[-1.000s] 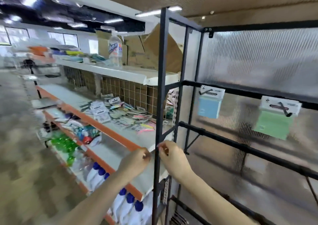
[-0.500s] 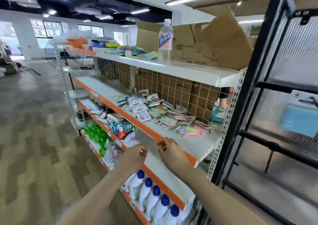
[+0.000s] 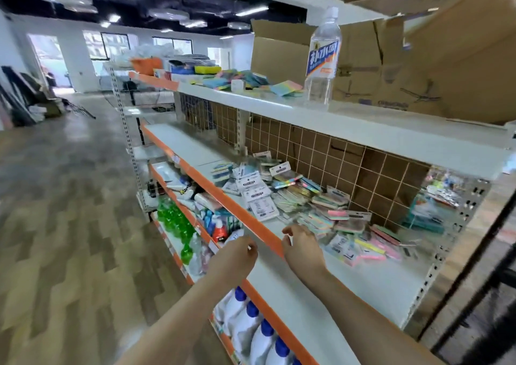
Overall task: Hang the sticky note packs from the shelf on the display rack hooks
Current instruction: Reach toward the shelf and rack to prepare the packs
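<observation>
Both hands are empty, fingers loosely curled: left hand [image 3: 237, 255] before the shelf [image 3: 363, 286] edge, right hand [image 3: 303, 246] over it, near the packs [image 3: 315, 205].

I see the sticky note packs [image 3: 312, 208] heaped on the middle shelf [image 3: 371, 283], before the wire grid [image 3: 329, 152]. A bottle [image 3: 322, 57] stands on the top shelf [image 3: 363, 127], boxes [image 3: 391, 65] behind it. My hands hover near the middle shelf's front edge, left hand [image 3: 237, 255] beside right hand [image 3: 303, 246].

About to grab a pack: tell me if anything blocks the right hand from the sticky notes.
Nothing visible does. The right hand hovers at the shelf's orange edge, with the sticky note packs lying openly just beyond it.
</observation>
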The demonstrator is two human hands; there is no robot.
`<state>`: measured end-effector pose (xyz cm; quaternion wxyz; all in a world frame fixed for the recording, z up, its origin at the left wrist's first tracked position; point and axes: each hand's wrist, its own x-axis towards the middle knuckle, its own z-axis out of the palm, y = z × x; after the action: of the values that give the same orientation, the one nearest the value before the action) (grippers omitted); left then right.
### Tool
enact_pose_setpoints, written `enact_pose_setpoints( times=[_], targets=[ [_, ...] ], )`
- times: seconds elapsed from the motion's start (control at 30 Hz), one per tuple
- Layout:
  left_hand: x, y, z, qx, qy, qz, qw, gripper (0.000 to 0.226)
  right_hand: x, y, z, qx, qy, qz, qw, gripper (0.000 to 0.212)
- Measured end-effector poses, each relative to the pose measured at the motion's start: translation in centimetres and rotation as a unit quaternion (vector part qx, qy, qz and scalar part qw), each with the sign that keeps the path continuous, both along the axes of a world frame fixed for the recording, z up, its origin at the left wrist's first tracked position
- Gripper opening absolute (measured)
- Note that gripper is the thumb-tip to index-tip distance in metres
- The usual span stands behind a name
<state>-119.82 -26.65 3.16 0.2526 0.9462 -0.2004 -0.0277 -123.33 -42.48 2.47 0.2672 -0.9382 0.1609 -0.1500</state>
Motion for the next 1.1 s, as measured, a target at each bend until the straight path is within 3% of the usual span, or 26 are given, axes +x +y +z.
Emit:
enact_pose_setpoints(
  times=[0.4,0.63,0.83,1.1],
  targets=[
    [12.0,-5.0,-1.5,0.022,-0.008,-0.041,0.999,0.024,11.5,-3.9,-2.4,-0.005,0.073,-0.012,0.997,0.034],
    [19.4,-5.7,-3.0,-0.013,-0.007,-0.055,0.998,0.033,17.6,-3.1,-4.3,-0.017,0.104,0.000,0.994,0.036],
    [26.4,-6.1,-5.2,0.054,-0.058,-0.139,0.987,0.037,21.6,-1.0,-6.2,-0.057,0.155,-0.058,0.985,0.050],
    [31.8,-6.1,-8.4,0.100,-0.127,-0.268,0.950,0.060,24.1,0.5,-8.3,-0.141,0.158,-0.153,0.965,0.064]
  ],
)
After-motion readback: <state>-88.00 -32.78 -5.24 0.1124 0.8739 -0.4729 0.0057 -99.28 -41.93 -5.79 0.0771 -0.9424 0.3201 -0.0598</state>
